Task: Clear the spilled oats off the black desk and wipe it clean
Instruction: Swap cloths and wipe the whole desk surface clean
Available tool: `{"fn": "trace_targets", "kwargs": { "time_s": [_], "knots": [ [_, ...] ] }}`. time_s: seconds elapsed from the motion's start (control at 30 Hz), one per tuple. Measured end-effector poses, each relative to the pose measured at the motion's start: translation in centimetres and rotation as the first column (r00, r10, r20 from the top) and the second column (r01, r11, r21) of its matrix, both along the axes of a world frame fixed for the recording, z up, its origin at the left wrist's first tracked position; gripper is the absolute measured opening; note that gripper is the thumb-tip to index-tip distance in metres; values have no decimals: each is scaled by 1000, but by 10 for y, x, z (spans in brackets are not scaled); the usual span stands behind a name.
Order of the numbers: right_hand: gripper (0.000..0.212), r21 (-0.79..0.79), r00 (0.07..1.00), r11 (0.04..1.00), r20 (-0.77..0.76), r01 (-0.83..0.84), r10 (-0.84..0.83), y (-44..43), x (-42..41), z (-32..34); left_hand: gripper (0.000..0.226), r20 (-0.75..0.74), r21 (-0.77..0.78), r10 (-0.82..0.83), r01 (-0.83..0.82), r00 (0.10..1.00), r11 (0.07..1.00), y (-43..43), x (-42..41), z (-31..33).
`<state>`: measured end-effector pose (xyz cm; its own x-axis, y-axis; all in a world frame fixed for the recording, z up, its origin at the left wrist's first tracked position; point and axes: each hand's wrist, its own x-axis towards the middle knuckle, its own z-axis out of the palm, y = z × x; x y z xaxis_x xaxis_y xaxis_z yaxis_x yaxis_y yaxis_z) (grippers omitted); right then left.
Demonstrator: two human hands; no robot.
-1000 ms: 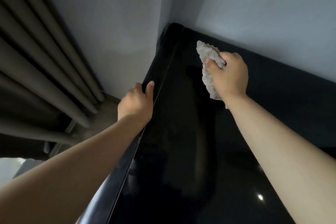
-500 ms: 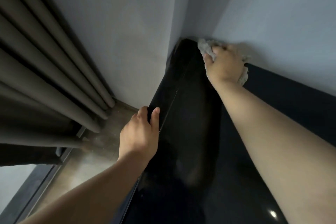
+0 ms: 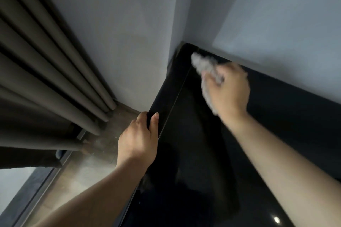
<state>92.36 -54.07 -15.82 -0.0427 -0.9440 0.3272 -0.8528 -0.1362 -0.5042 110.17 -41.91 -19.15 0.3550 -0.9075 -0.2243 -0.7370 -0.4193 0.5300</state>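
Progress: no oats show on the glossy black bench; clearing looks done, wiping is at the far corner (the near end is partly out of view).
Rag: grey, crumpled, motion-blurred, at 1 o'clock, on the bench beside the wall.
Right hand: clenched round the rag.
Left hand: at 7 o'clock, grasping the bench's left edge.

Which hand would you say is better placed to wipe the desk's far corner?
Right: the right hand grips the grey cloth beside that corner; the left hand holds the edge of the black desk.
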Motion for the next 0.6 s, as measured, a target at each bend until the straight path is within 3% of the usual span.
{"fn": "trace_targets", "kwargs": {
  "time_s": [0.1, 0.27, 0.5, 0.6],
  "knots": [
    [23, 112, 987, 984, -97, 141, -131, -53, -1, -11, 41, 2, 2, -2, 2, 1000, 1000, 0, 0, 0],
    [15, 67, 960, 995, -267, -69, 85, 1, 19, -26, 40, -1, -10, -3, 3, 1000, 1000, -1, 0, 1],
    [9, 153, 950, 954, -140, -260, 281, 122, 18, -13, 42, 0, -15, 15, -15, 1000, 1000, -2, 0, 3],
    [22, 154, 989, 977, 16, -145, 145, 107, 11, 2, 44, -8, -27, 6, -6, 1000, 1000, -1, 1, 2]
  ]
}}
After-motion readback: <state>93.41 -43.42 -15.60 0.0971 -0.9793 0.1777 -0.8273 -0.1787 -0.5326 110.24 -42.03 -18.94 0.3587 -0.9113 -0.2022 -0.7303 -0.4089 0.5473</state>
